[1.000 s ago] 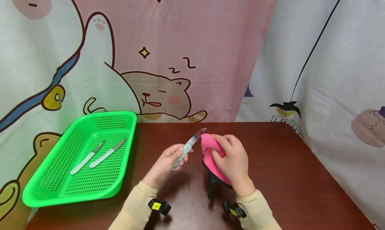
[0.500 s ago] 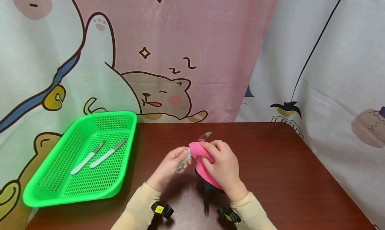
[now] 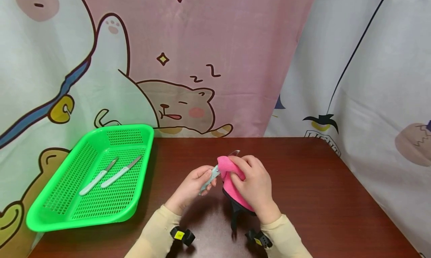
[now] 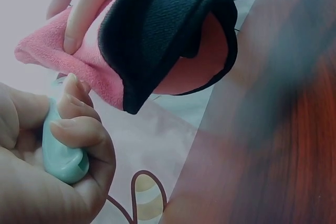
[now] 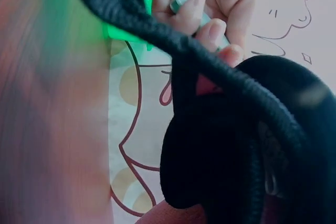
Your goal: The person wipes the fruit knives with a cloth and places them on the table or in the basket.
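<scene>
My left hand point(image 3: 192, 181) grips a small knife by its pale green handle point(image 3: 212, 177), the blade pointing up and to the right. A pink fleecy cloth point(image 3: 232, 187) with black edging is folded over the blade, and only the blade's tip point(image 3: 236, 152) shows beyond it. My right hand point(image 3: 255, 183) pinches the cloth around the blade, thumb on the near side. From the cloth's lower end hangs a black strap point(image 3: 234, 216). In the left wrist view, curled fingers hold the handle point(image 4: 63, 156) just below the cloth point(image 4: 89, 72), whose black-edged lower end gapes.
A green perforated plastic basket point(image 3: 91, 225) stands on the left of the brown table point(image 3: 320, 198). Inside it lie two white-handled knives, the left knife point(image 3: 92, 183) and the right knife point(image 3: 116, 177), side by side. A cartoon-printed curtain point(image 3: 235, 63) hangs behind the table.
The cloth, at first beside the blade's tip, has moved left onto the blade down to the handle, then slid slightly back toward the tip. My left hand has shifted slightly right and down.
</scene>
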{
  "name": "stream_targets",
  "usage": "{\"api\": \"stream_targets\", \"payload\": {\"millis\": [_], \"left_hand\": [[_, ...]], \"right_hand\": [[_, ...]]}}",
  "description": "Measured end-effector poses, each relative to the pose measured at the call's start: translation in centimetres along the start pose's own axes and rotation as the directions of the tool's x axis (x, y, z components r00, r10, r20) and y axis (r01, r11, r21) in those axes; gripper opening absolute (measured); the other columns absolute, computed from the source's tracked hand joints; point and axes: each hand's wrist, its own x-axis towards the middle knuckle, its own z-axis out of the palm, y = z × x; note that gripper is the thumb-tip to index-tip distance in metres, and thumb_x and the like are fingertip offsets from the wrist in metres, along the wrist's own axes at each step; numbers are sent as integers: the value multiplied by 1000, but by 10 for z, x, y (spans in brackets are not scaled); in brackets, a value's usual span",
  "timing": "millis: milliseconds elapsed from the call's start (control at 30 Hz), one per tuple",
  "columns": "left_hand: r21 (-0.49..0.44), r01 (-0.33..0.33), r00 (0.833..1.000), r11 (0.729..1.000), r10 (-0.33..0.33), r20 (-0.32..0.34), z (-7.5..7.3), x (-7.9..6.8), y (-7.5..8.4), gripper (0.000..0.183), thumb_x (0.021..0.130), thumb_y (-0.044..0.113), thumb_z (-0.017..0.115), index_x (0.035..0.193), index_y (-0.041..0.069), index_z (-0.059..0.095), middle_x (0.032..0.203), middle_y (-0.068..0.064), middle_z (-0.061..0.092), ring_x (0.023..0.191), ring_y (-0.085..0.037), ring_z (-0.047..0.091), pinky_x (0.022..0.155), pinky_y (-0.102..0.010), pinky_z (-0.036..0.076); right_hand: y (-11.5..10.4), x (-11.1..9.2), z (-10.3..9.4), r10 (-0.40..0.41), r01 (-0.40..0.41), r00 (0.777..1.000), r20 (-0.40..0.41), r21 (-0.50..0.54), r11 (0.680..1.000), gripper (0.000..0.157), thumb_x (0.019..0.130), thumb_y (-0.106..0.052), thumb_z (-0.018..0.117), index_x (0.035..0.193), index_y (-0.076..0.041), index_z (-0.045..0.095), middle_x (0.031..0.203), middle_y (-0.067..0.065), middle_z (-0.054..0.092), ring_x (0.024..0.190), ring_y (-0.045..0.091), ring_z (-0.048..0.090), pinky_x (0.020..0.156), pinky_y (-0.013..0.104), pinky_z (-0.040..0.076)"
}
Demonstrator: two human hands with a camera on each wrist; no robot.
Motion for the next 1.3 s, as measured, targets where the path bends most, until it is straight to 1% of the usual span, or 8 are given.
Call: {"api": "stream_targets", "payload": {"millis": [167, 400, 700, 800, 1000, 1200, 1300], "left_hand": [[9, 10, 1000, 1000, -10, 1, 0, 0, 0, 32, 106, 16, 46, 119, -10, 58, 82, -12, 54, 63, -9, 46, 51, -20, 39], [19, 26, 1000, 999, -27, 3, 0, -1, 0, 32, 106, 17, 47, 119, -9, 60, 82, -7, 54, 64, -8, 47, 51, -19, 38], [19, 54, 998, 998, -54, 10, -1, -1, 0, 32, 105, 18, 49, 120, -9, 59, 81, -6, 54, 63, -10, 45, 52, -20, 39], [15, 50, 999, 999, -50, 4, -2, -1, 1, 32, 105, 19, 49, 119, -7, 60, 81, -4, 54, 63, -10, 45, 53, -20, 38], [16, 37, 999, 999, -37, 0, -6, -2, 4, 37, 106, 19, 46, 121, -13, 57, 81, -3, 54, 63, -9, 45, 53, -20, 38], [-4, 24, 1000, 1000, -24, -5, -8, -1, 4, 33, 107, 18, 45, 117, -9, 59, 82, -4, 54, 65, -9, 45, 52, -20, 37], [-13, 24, 1000, 1000, -24, -18, -10, -1, 5, 32, 107, 18, 44, 118, -9, 59, 82, -4, 54, 64, -9, 45, 52, -20, 37]], "right_hand": [[5, 1, -4, 36, -36, 999, -11, -11, 999, 44, 71, -12, 84, 112, -14, 72, 91, 8, 61, 80, 26, 58, 63, 40, 53], [17, 3, -10, 84, -85, 995, -44, -16, 996, 43, 70, -8, 83, 111, -13, 72, 90, 10, 61, 80, 28, 59, 64, 42, 52], [28, 6, -19, 141, -143, 988, -56, -31, 989, 44, 70, -7, 82, 112, -12, 72, 90, 11, 61, 80, 29, 58, 64, 43, 51], [32, 6, -22, 158, -161, 985, -67, -35, 986, 44, 70, -7, 82, 113, -11, 72, 91, 11, 62, 80, 29, 58, 64, 43, 50], [38, 7, -28, 183, -187, 979, -88, -46, 981, 42, 72, -6, 82, 113, -11, 71, 91, 13, 62, 82, 30, 58, 66, 44, 49], [41, 8, -32, 193, -199, 976, -102, -45, 979, 41, 73, -6, 82, 112, -10, 71, 93, 15, 62, 83, 30, 58, 66, 44, 48], [42, 9, -33, 198, -203, 975, -105, -43, 978, 40, 73, -6, 81, 112, -10, 72, 93, 15, 62, 83, 30, 58, 66, 44, 48]]}}
